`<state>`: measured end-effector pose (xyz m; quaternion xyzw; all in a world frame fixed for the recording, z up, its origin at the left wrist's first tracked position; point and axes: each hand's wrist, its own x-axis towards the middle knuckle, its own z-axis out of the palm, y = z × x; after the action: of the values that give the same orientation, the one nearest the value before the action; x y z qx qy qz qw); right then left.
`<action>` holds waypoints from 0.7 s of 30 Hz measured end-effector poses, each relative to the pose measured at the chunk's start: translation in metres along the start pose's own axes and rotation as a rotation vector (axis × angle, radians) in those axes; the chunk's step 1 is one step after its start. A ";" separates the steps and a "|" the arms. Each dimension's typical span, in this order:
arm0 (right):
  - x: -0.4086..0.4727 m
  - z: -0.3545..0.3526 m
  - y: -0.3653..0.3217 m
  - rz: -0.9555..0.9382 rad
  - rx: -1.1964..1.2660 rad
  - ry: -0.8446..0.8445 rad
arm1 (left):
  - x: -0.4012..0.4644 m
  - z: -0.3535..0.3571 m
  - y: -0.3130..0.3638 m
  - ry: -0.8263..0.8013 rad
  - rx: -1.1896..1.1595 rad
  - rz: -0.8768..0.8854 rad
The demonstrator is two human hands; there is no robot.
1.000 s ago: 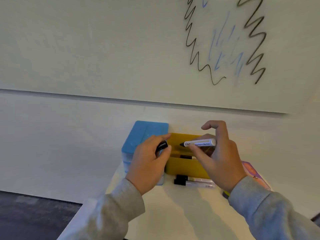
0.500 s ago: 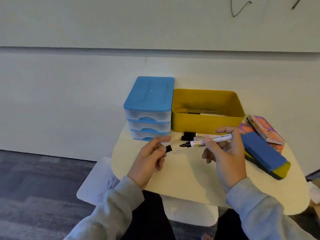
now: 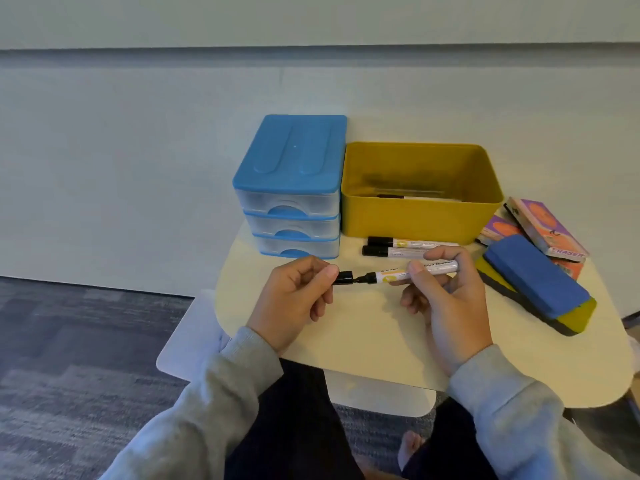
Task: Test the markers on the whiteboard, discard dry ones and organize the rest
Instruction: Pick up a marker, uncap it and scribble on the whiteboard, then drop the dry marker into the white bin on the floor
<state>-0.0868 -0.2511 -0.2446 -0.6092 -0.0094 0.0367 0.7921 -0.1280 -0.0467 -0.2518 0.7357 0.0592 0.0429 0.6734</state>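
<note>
My right hand [image 3: 446, 303] grips a white whiteboard marker [image 3: 438, 268] with its black tip pointing left. My left hand [image 3: 294, 299] pinches the marker's black cap [image 3: 344, 277], whose open end touches the tip. Two capped black markers [image 3: 398, 247] lie side by side on the table in front of the yellow bin [image 3: 415, 216]. Another marker [image 3: 398, 196] lies inside the bin. The whiteboard's lower edge [image 3: 311, 48] runs along the top of the view.
A blue three-drawer organizer [image 3: 291, 174] stands left of the bin. A blue and yellow eraser [image 3: 536, 282] and colourful packaged erasers [image 3: 547, 226] lie at the right on the cream table [image 3: 381, 334]. Grey carpet [image 3: 69, 358] lies to the left.
The view dropped from the whiteboard to the table. Both hands came down in front of the bin, and the cap moved right until it met the marker's tip.
</note>
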 end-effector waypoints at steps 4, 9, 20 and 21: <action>0.001 -0.002 0.002 -0.024 -0.054 -0.081 | 0.000 0.003 -0.001 -0.008 0.060 0.012; 0.004 -0.006 0.005 -0.079 -0.316 -0.263 | 0.001 0.013 0.000 0.042 0.210 -0.060; 0.008 -0.005 0.013 -0.124 -0.413 -0.394 | 0.004 0.032 -0.006 0.279 0.461 0.025; 0.010 -0.006 0.013 -0.123 -0.427 -0.400 | 0.004 0.032 -0.006 0.275 0.483 0.024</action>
<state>-0.0771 -0.2526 -0.2592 -0.7408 -0.2099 0.1052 0.6293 -0.1201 -0.0775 -0.2608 0.8629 0.1498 0.1348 0.4635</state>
